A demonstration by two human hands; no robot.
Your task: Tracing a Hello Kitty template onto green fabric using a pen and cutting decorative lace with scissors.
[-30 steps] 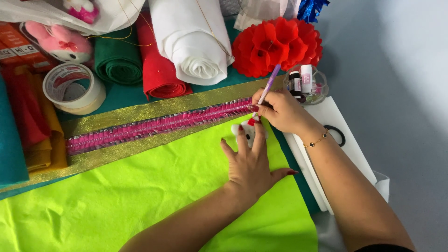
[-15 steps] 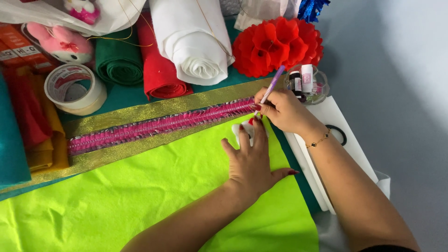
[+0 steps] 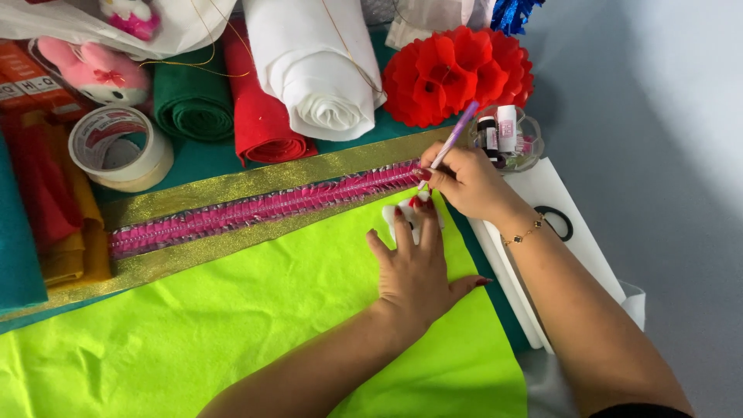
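Two hands work on a lime green felt sheet (image 3: 193, 333). The left hand (image 3: 418, 263) lies flat, fingers spread, pressing a small white paper shape (image 3: 391, 215) onto the felt near its far right corner. The right hand (image 3: 464, 182) pinches a purple pen (image 3: 453, 135), tip at the shape's edge; tracing seems underway. Continuing likely needs steady pressure.

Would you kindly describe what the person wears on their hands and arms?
Both forearms are bare. The right hand has a thin gold chain bracelet at the wrist and a dark sleeve edge near the elbow. The left hand wears no jewellery. Fingernails are painted red.
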